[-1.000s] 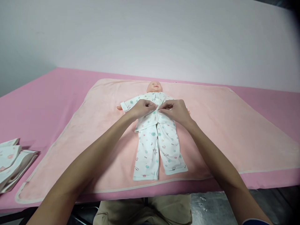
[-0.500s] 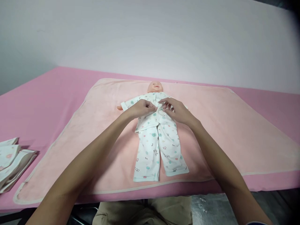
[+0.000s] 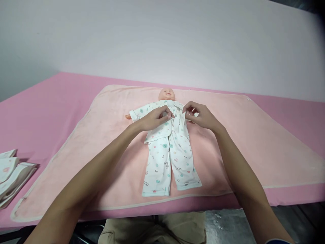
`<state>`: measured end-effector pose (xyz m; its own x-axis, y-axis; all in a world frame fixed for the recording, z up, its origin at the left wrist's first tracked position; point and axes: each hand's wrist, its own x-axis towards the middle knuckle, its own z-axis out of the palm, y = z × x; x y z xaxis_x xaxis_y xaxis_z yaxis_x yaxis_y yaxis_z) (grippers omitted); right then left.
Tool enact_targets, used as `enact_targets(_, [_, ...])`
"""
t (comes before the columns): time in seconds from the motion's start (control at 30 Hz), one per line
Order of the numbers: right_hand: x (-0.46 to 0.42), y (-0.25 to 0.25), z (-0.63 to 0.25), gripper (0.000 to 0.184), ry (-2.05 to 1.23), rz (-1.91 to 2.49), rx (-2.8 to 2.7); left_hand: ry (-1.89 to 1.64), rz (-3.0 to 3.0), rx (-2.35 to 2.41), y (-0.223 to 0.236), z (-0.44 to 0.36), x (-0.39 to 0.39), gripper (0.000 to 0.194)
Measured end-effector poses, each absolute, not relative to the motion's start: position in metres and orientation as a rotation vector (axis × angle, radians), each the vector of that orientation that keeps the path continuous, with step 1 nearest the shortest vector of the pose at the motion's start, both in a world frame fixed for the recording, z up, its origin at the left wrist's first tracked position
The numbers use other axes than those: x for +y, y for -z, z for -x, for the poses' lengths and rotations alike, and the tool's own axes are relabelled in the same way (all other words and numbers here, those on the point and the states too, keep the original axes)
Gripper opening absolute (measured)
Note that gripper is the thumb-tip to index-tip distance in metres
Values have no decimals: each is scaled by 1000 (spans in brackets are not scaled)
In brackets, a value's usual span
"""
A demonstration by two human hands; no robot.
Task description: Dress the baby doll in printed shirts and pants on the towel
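Note:
A baby doll [image 3: 167, 94] lies on its back, dressed in a white printed shirt [image 3: 156, 134] and matching trousers [image 3: 157, 169]. My left hand [image 3: 156, 118] is closed in a pinch at the shirt's front edge, over the doll's chest. Between thumb and fingers, my right hand [image 3: 199, 115] grips the shirt's other front panel and draws it out to the right. The shirt front is parted there, and the upper part of the trousers shows beneath. My right hand covers the doll's arm on that side.
Under the doll a peach blanket [image 3: 101, 142] with a pale border is spread over a pink table cover [image 3: 50, 108]. Folded printed cloths [image 3: 15, 176] lie at the left edge. A pale wall [image 3: 162, 40] rises behind the table.
My right hand has moved right, pulling the shirt panel aside and parting the front. My left hand has stayed at the chest, its fingers shifting slightly right.

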<state>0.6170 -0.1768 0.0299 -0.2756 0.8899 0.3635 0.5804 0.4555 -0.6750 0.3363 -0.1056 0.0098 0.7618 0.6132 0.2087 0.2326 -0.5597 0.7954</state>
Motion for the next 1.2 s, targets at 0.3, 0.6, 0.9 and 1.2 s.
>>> enact_targets(0.3, [-171,-18,-603,15,-701,1173,-1889,-635,-2229,562,-3,-339,-102,25])
enact_targets(0.6, [-170,-7,-585,26,-712,1132,-1820,-671,-2043,649,-4,-341,-104,25])
enact_targets(0.9, [-159,14,-580,46,-747,1099,-1623,-830,-2065,791,10,-350,-102,19])
enact_targets(1.2, [-158,14,-580,47,-841,1151,-1548,-672,-1830,874,-2,-347,-104,35])
